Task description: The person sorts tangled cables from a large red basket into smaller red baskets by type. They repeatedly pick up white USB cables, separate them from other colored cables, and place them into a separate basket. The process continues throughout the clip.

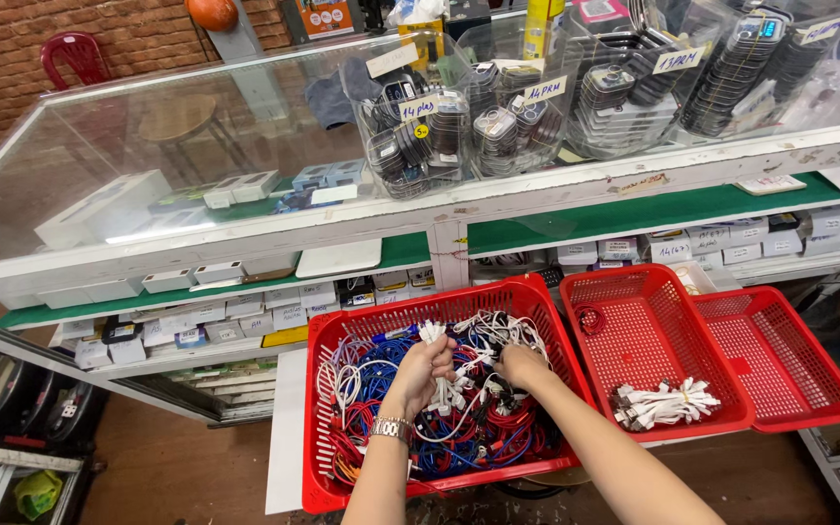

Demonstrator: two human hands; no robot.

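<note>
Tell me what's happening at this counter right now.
A person's two hands are in a big red basket full of tangled white, blue and red cables. The left hand grips a bunch of white cables; the right hand touches them. A bundle of white cables lies in the next red basket.

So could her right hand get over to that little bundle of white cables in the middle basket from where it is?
Probably yes. The right hand is in the big red basket of tangled cables, close to the wall it shares with the middle basket. The white bundle lies uncovered there, with only the low rims between.
</note>
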